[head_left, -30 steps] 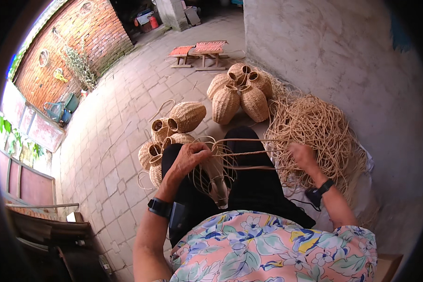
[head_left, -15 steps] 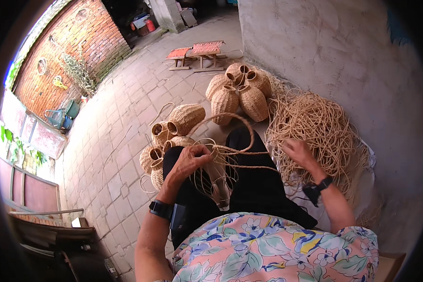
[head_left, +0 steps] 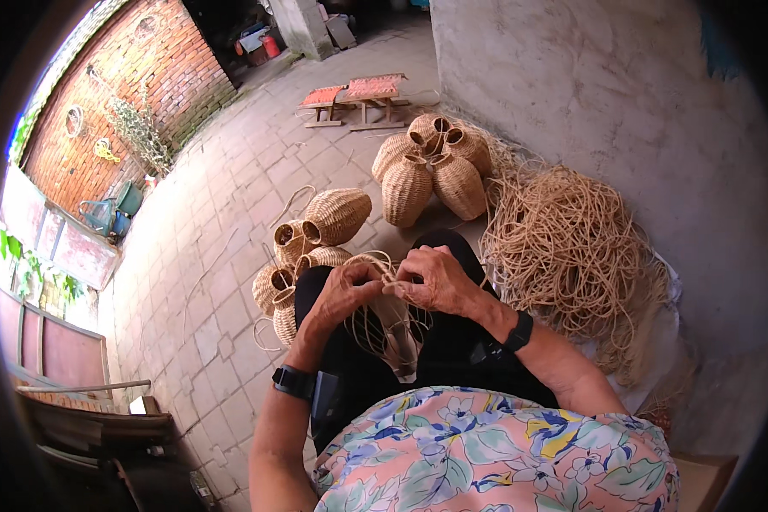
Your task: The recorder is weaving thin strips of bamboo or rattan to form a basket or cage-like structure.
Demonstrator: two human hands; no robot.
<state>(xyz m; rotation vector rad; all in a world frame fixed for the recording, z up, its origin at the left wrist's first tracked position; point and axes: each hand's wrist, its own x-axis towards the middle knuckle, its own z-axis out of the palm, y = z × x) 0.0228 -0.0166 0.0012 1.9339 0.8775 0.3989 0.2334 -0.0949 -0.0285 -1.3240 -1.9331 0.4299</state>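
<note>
Over my knees, my left hand [head_left: 347,292] pinches a twisted straw cord [head_left: 369,258] where it meets thin strands. My right hand [head_left: 438,279] has its thumb and fingers closed on the same spot, its tips nearly touching the left hand's. Below them, between my legs, hangs an open cage of thin curved strands [head_left: 365,328], the start of a woven piece; much of it is hidden by my hands. To the left of my knee lie several woven narrow-necked baskets [head_left: 339,215].
Another group of woven baskets [head_left: 407,189] stands ahead. A big heap of straw cord [head_left: 567,243] lies at the right along the grey wall [head_left: 606,94]. Two low stools [head_left: 374,90] with red woven seats stand farther off on the paved floor [head_left: 222,247].
My right hand has moved left from beside the cord heap to meet my left hand. The wide loop of cord has been drawn in. My left hand stays in place.
</note>
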